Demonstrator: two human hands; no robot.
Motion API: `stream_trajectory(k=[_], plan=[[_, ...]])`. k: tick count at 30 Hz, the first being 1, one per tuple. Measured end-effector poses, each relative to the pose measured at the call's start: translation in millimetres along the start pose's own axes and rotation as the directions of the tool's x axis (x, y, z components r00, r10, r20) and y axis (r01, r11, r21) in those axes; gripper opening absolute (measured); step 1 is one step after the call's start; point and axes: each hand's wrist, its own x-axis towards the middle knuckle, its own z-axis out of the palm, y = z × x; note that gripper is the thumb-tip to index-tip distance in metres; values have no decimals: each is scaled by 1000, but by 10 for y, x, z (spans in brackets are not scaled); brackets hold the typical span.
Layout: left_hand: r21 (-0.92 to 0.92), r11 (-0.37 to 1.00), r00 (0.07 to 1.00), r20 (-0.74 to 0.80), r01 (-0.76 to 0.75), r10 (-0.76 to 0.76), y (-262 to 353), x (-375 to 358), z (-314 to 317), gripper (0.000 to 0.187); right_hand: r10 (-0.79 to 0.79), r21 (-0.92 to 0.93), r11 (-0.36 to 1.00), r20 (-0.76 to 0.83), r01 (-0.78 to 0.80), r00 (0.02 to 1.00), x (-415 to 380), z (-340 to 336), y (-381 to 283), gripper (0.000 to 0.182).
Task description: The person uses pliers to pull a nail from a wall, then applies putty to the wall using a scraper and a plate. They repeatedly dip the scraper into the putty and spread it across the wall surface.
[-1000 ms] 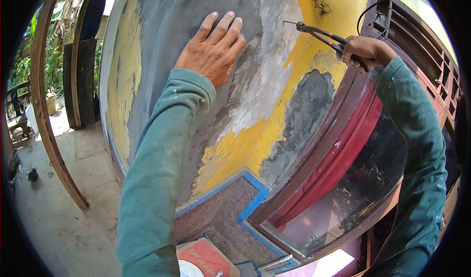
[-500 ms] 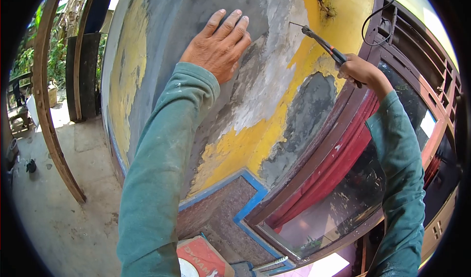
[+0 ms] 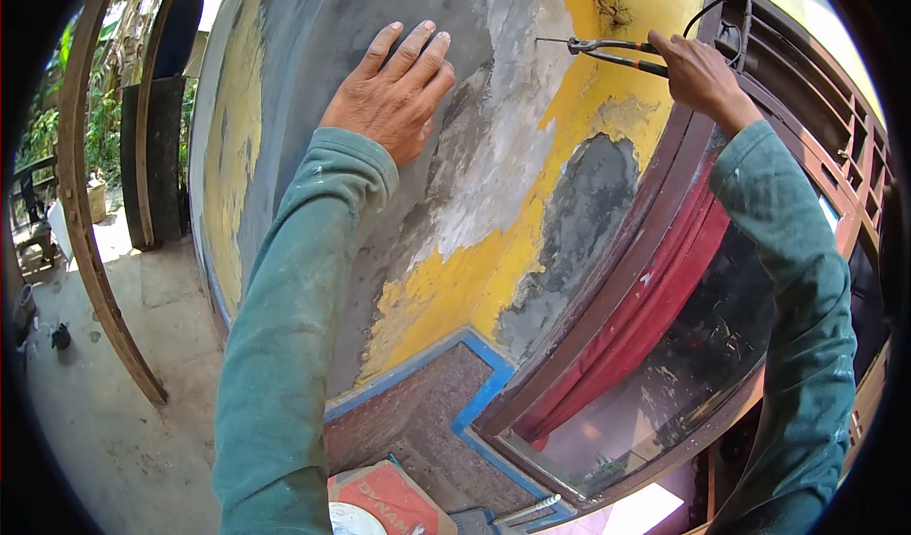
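Note:
My left hand (image 3: pixel 387 94) lies against the grey plastered part of the wall (image 3: pixel 418 4), palm down with its fingers stretched out. In my right hand (image 3: pixel 707 84) is a pair of pincers (image 3: pixel 622 53) with black and orange handles, which stand apart. Their jaws are at a thin nail (image 3: pixel 552 40) that sticks out from the whitish, peeled patch of the wall. Flaking yellow paint (image 3: pixel 493 260) surrounds this patch and the grey plaster.
A brown window frame (image 3: pixel 607 307) with a red curtain (image 3: pixel 655 298) stands at the right. A black cable (image 3: pixel 718 2) hangs at the upper right. Below sit a blue-edged ledge (image 3: pixel 474 412) and a red-orange box (image 3: pixel 394 502). A wooden post (image 3: pixel 81 203) rises at the left.
The pincers have swung from slanting to nearly level, and their handles have spread apart. My right hand has moved up. My left hand stays on the wall while the view shifts slightly.

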Motion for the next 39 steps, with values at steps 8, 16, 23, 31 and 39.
stream_trajectory(k=[8, 16, 23, 31, 39], plan=[[42, 999, 1000, -3, 14, -14, -14, -13, -25, 49, -107, 630, 486, 731, -606, 674, 78, -286, 64, 27], [17, 999, 998, -57, 28, -27, -37, 19, 22, 46, -30, -156, 988, -113, 12, 993, -1450, -119, 932, 49], [-247, 969, 981, -185, 6, -53, 6, -218, -32, 42, 429, 474, 575, 519, -667, 739, -4694, -448, 105, 51], [-689, 385, 789, 555, 614, -265, 1229, -3443, -1010, 39, -126, -68, -217, 991, -974, -41, -7909, -619, -3464, 21], [357, 171, -344, 933, 918, -101, 1699, -7862, -3859, 43, -627, 286, 314, 778, -905, 28, -7362, -595, -5740, 59]])
